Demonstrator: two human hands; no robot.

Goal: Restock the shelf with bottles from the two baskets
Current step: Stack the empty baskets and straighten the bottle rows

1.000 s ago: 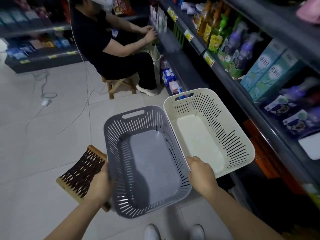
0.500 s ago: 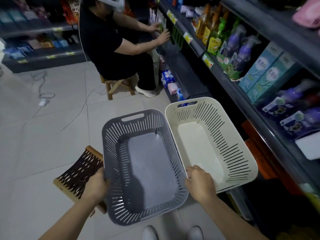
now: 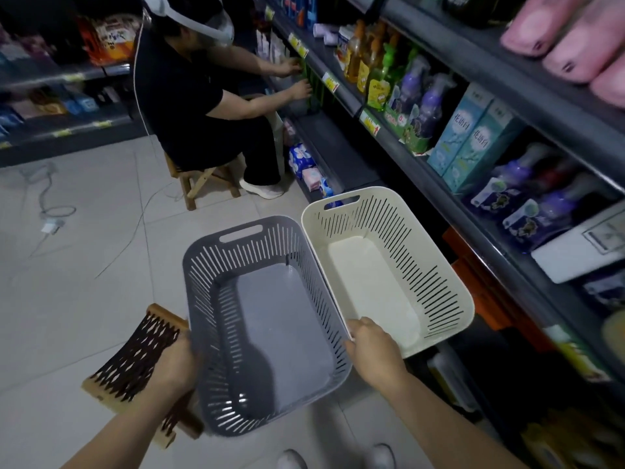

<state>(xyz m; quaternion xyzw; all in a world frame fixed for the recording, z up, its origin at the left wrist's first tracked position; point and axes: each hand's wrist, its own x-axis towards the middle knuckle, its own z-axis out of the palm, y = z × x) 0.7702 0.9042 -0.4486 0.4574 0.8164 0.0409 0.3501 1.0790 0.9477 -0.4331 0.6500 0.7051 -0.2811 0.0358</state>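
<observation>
Here the left hand (image 3: 174, 362) and right hand (image 3: 372, 350) grasp the grey slotted plastic basket (image 3: 209, 299) by its rims; swinging it could knock the adjoining cream plastic basket (image 3: 416, 265).

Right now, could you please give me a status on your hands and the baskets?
Left hand grips grey basket rim; right hand grips its opposite rim, against white basket. Both baskets empty. Woven stool on floor beside left hand.

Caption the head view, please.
Left hand grips the empty grey basket; right hand grips where it meets the empty cream basket.
</observation>
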